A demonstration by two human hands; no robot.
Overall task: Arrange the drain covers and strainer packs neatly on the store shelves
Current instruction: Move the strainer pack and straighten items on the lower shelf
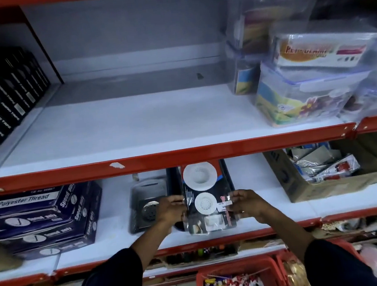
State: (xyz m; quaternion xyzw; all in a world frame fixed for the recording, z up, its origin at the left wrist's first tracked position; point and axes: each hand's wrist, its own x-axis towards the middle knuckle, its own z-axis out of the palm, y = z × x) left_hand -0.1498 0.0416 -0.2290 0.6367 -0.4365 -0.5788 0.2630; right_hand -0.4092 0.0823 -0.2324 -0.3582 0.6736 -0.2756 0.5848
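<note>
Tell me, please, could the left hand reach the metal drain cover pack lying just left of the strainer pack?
Probably yes: the left hand grips the strainer pack beside the drain cover pack, with nothing between them; it must let go first.

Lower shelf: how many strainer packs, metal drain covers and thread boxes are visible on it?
Strainer packs, held by both hands: 1 clearly visible
Metal drain covers: 1
Thread boxes: about 4, stacked
Total: about 6
</note>
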